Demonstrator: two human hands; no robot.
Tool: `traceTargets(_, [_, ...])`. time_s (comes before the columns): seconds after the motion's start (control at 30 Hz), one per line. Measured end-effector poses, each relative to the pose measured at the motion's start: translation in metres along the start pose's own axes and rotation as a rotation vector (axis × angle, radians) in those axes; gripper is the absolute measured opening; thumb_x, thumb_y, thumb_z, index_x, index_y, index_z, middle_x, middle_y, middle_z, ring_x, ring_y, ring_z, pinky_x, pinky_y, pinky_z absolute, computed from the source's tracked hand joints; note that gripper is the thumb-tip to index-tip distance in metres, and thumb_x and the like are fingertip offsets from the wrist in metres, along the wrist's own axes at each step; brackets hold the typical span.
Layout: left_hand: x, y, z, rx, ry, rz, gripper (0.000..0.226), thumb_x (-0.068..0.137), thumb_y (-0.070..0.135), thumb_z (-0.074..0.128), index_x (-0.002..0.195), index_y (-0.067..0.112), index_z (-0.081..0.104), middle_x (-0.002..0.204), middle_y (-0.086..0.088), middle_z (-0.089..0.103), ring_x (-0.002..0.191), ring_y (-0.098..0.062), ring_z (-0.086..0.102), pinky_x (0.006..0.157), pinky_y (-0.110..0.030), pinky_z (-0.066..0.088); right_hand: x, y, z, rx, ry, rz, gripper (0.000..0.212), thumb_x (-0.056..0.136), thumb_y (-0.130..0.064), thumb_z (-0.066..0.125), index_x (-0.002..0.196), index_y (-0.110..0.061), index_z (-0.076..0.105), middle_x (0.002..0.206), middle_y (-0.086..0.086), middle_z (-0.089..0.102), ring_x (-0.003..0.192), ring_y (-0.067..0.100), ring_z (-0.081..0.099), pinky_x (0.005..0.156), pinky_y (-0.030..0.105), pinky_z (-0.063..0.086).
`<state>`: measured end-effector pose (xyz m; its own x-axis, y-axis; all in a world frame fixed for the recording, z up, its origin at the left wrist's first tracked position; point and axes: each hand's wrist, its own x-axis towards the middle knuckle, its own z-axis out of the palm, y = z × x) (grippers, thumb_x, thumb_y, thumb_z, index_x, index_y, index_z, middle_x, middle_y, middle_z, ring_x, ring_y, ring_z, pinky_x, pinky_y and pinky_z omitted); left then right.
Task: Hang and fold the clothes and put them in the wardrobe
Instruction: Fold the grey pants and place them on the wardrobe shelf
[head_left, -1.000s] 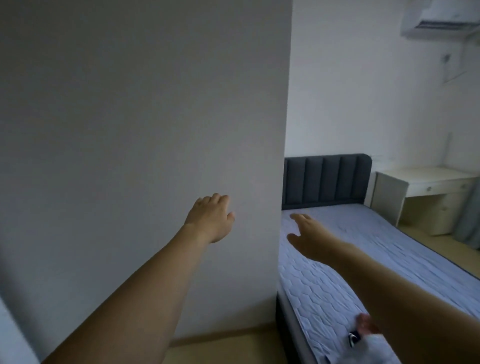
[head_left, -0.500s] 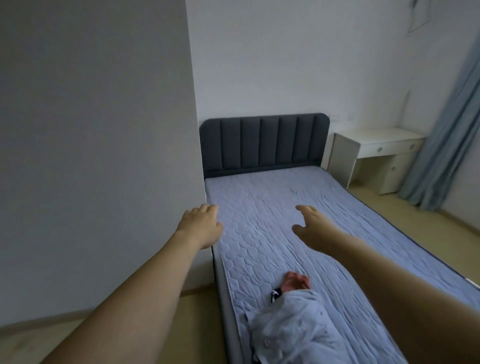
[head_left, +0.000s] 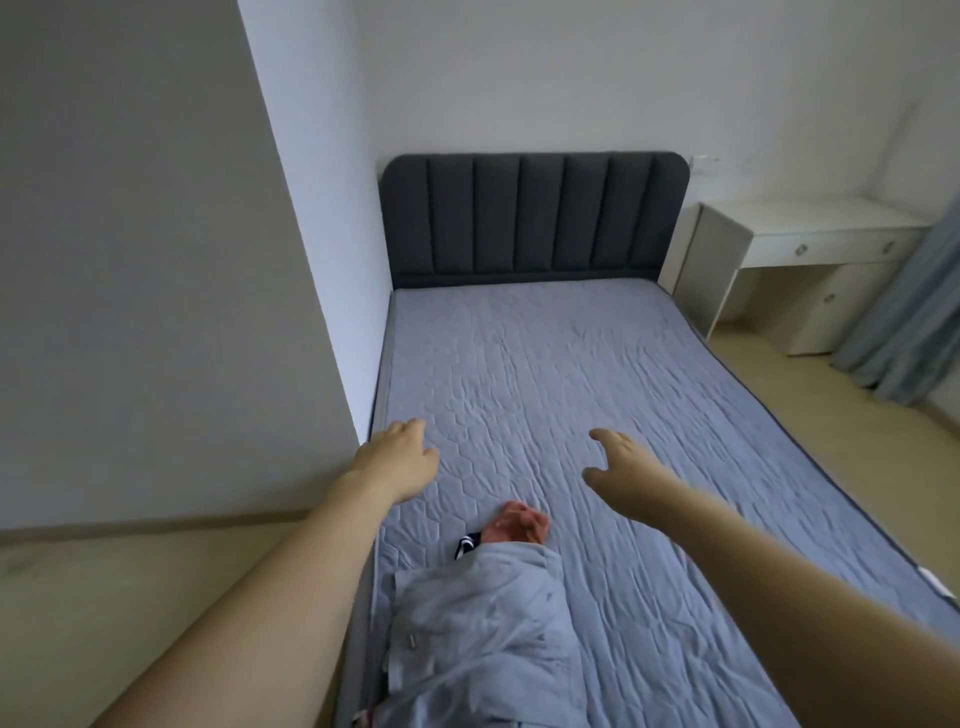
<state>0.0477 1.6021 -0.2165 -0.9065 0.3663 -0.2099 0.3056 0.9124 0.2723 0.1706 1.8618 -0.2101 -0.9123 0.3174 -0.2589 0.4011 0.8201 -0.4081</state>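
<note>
A pile of clothes lies on the near left part of the bed (head_left: 597, 374): a light grey-blue garment (head_left: 478, 634) on top, a pink piece (head_left: 519, 525) and a black-and-white piece (head_left: 466, 544) peeking out at its far end. Both my arms reach forward above the mattress. My left hand (head_left: 400, 457) hovers over the bed's left edge with relaxed fingers and holds nothing. My right hand (head_left: 615, 462) is spread open, fingers loosely bent, beyond the pile and not touching it. No wardrobe interior is in view.
A large pale panel or wall (head_left: 130, 260) fills the left side. The dark padded headboard (head_left: 535, 213) stands at the far end, a white desk with drawers (head_left: 810, 244) to its right, and a blue-grey curtain (head_left: 914, 312) at the right edge. Wooden floor (head_left: 130, 597) lies left of the bed.
My view has swung right and down from the pale panel to the bed. The clothes pile has come fully into view, and both hands now hover over the mattress.
</note>
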Motion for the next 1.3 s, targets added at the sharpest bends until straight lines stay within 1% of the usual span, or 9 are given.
traceTargets(0.27, [0.016, 0.122, 0.147, 0.133, -0.102, -0.044, 0.05, 0.096, 0.032, 0.042, 0.143, 0.013, 0.038, 0.147, -0.01, 0.04, 0.132, -0.031, 0.041, 0.107, -0.04, 0.036, 0.091, 0.142, 0.011, -0.118, -0.235, -0.149, 0.061, 0.096, -0.023, 0.045, 0.152, -0.014, 0.021, 0.157, 0.008, 0.023, 0.138, 0.027, 0.034, 0.108, 0.037, 0.033])
traceTargets(0.43, [0.013, 0.166, 0.271, 0.078, -0.213, -0.136, 0.046, 0.098, 0.027, 0.042, 0.141, 0.011, 0.037, 0.143, -0.012, 0.04, 0.13, -0.032, 0.041, 0.103, -0.039, 0.036, 0.135, 0.193, 0.074, -0.231, -0.329, -0.299, 0.062, 0.093, -0.016, 0.044, 0.151, -0.02, 0.022, 0.156, 0.005, 0.025, 0.136, 0.028, 0.037, 0.109, 0.039, 0.036])
traceTargets(0.63, [0.035, 0.15, 0.503, -0.012, -0.248, -0.321, 0.044, 0.096, 0.035, 0.043, 0.132, 0.011, 0.042, 0.137, -0.01, 0.046, 0.125, -0.031, 0.044, 0.1, -0.04, 0.041, 0.214, 0.266, 0.251, -0.352, -0.343, -0.605, 0.077, 0.084, -0.004, 0.043, 0.151, -0.032, 0.019, 0.156, 0.001, 0.023, 0.134, 0.031, 0.036, 0.109, 0.041, 0.034])
traceTargets(0.77, [0.029, 0.138, 0.665, 0.05, -0.16, -0.362, 0.084, 0.07, 0.058, 0.054, 0.141, 0.015, 0.047, 0.142, -0.006, 0.047, 0.132, -0.03, 0.043, 0.112, -0.045, 0.026, 0.276, 0.336, 0.401, -0.459, -0.338, -0.775, 0.084, 0.084, -0.003, 0.044, 0.152, -0.038, 0.009, 0.161, -0.002, 0.005, 0.146, 0.027, 0.013, 0.118, 0.042, 0.015])
traceTargets(0.83, [0.024, 0.132, 0.727, 0.086, -0.022, -0.34, 0.099, 0.058, 0.06, 0.059, 0.143, 0.008, 0.049, 0.15, -0.011, 0.043, 0.14, -0.034, 0.037, 0.114, -0.052, 0.022, 0.301, 0.365, 0.468, -0.535, -0.291, -0.915, 0.086, 0.088, -0.017, 0.048, 0.152, -0.04, -0.004, 0.161, -0.005, -0.004, 0.148, 0.023, -0.002, 0.119, 0.046, 0.005])
traceTargets(0.9, [0.027, 0.122, 0.77, 0.139, 0.141, -0.302, 0.098, 0.061, 0.055, 0.059, 0.146, 0.008, 0.044, 0.156, -0.011, 0.034, 0.145, -0.033, 0.029, 0.116, -0.054, 0.021, 0.319, 0.388, 0.522, -0.436, -0.199, -0.986, 0.088, 0.088, -0.032, 0.049, 0.149, -0.041, -0.013, 0.162, -0.004, -0.003, 0.149, 0.021, -0.004, 0.119, 0.05, 0.002])
traceTargets(1.03, [0.035, 0.106, 0.795, 0.242, 0.373, -0.245, 0.093, 0.067, 0.05, 0.06, 0.15, 0.013, 0.038, 0.16, -0.006, 0.027, 0.148, -0.029, 0.022, 0.119, -0.053, 0.014, 0.353, 0.388, 0.56, -0.001, 0.144, -1.119, 0.065, 0.084, -0.044, 0.055, 0.144, -0.036, 0.032, 0.143, 0.001, 0.036, 0.133, 0.03, 0.03, 0.113, 0.053, 0.021])
traceTargets(1.17, [0.032, 0.107, 0.793, 0.312, 0.446, -0.26, 0.084, 0.074, 0.043, 0.056, 0.151, 0.016, 0.036, 0.159, -0.003, 0.027, 0.148, -0.025, 0.021, 0.12, -0.051, 0.014, 0.367, 0.367, 0.56, 0.012, 0.286, -1.181, 0.053, 0.086, -0.03, 0.064, 0.134, -0.029, 0.043, 0.137, 0.005, 0.041, 0.136, 0.032, 0.029, 0.111, 0.058, 0.017])
traceTargets(1.3, [0.031, 0.108, 0.792, 0.306, 0.503, -0.274, 0.077, 0.077, 0.038, 0.055, 0.149, 0.018, 0.038, 0.158, -0.001, 0.031, 0.148, -0.021, 0.022, 0.12, -0.049, 0.017, 0.356, 0.368, 0.557, -0.038, 0.391, -1.21, 0.038, 0.089, -0.02, 0.053, 0.127, -0.021, 0.053, 0.129, 0.003, 0.052, 0.136, 0.024, 0.034, 0.112, 0.054, 0.011])
